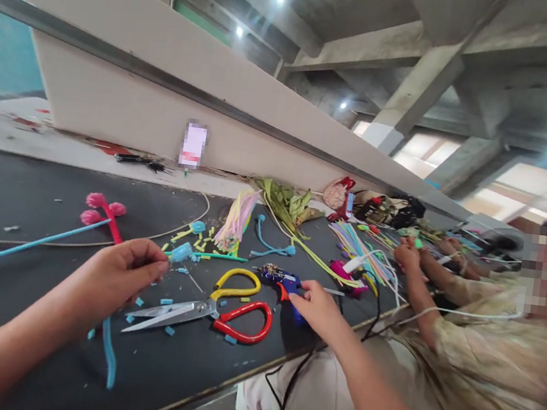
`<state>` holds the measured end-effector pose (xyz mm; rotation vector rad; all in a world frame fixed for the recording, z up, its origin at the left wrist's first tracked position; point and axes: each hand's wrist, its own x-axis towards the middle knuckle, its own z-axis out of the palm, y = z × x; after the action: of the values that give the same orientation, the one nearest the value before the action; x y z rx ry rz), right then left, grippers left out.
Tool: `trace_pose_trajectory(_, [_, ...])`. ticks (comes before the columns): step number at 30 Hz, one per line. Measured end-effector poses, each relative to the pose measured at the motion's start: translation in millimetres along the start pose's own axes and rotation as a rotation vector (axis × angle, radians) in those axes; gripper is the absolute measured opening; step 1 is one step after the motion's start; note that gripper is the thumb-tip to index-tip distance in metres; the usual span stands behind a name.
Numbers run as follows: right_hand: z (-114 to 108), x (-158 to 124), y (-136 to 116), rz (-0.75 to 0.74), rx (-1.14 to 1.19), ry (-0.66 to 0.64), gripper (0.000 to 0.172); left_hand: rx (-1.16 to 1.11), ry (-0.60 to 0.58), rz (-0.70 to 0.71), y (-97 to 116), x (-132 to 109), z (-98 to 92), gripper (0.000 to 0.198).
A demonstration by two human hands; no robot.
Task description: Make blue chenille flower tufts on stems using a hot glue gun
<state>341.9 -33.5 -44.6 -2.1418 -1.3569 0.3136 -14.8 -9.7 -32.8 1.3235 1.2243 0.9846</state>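
Note:
My left hand (120, 269) is closed in a pinch on a light blue pipe cleaner flower (180, 252), whose fuzzy head sticks out past the fingertips. A blue pipe cleaner stem (108, 354) shows below that hand; I cannot tell whether it belongs to the flower. My right hand (318, 307) is wrapped round a blue glue gun (296, 311) with an orange trigger, its nozzle end pointing left and coated in brownish bits. Scissors (211, 308) with one yellow and one red handle lie spread between the hands, among short blue cut pieces (230, 339).
A pink pipe cleaner flower (114, 222) lies at left. Pastel pipe cleaner bundles (235, 223), green leaves (293, 207) and a cord (197, 215) lie farther back. A phone (194, 145) leans against the partition (260, 147). At right sits a co-worker (481, 383), hands over the table.

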Motion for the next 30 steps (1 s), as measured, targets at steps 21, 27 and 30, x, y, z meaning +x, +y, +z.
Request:
trace_pose_trajectory(21, [-15, -46, -44, 0.395, 1.279, -0.737, 0.026, -0.482, -0.088, -0.057, 13, 2, -7.5, 0.023])
trace_pose_trajectory(27, [8, -70, -82, 0.068, 1.268, -0.750, 0.018, -0.554, -0.113, -0.066, 13, 3, -5.8, 0.018])
trace_pose_trajectory(30, [19, -79, -94, -0.060, 1.171, -0.650, 0.021, -0.548, -0.091, -0.068, 13, 2, -5.6, 0.018])
